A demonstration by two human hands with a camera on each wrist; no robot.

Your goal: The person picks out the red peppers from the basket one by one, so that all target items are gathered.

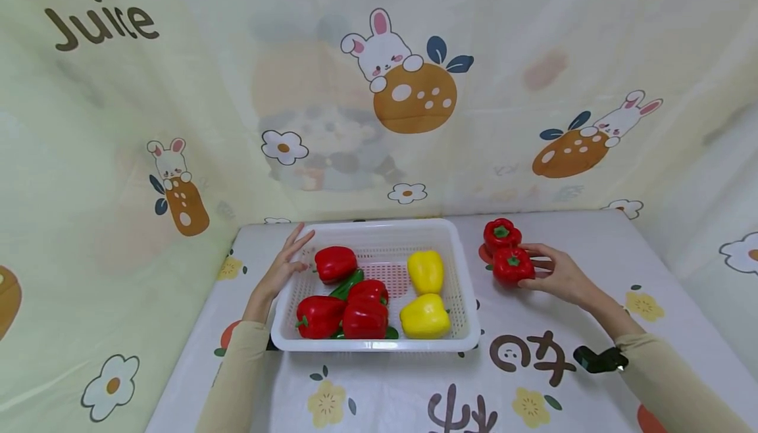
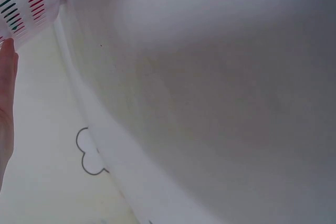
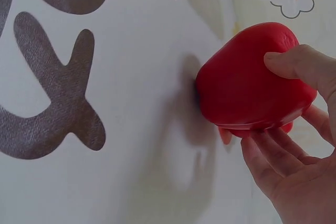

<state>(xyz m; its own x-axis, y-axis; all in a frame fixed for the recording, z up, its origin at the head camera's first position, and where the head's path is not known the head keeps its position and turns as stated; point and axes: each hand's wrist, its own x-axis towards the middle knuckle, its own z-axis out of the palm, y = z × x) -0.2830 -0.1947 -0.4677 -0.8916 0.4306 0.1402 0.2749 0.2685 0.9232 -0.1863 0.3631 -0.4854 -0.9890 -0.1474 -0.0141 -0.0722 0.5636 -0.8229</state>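
Glossy red bell pepper [image 1: 512, 266], plump and smooth, sits toward the right side of a white printed tablecloth [image 1: 391, 387], just outside a white perforated plastic basket [image 1: 379, 346]. A person's right hand [image 1: 559, 276] grips it from the right, thumb [image 3: 294, 64] on one side and fingers [image 3: 278, 153] curled against the other. That spread hold probably suits so rounded and slick a shape, since pressure comes from opposite sides. Whether the pepper bears on the cloth or is slightly raised, I cannot tell. Directly behind it, seemingly touching from the head view, is a second red bell pepper with a green stem [image 1: 502, 232].

The person's left hand [image 1: 281, 272] is at the basket's left edge, fingers extended and apart, clasping nothing; it rests by the rim, perhaps to steady the basket.

Inside, the colours lie apart, which looks like deliberate grouping: several red peppers [image 1: 320, 316] crowd the left half, overlapping so their count is uncertain, with dark green vegetables [image 1: 348, 284] partly hidden among them. Two yellow bell peppers [image 1: 425, 272] lie at the right, one nearer the person than the other.
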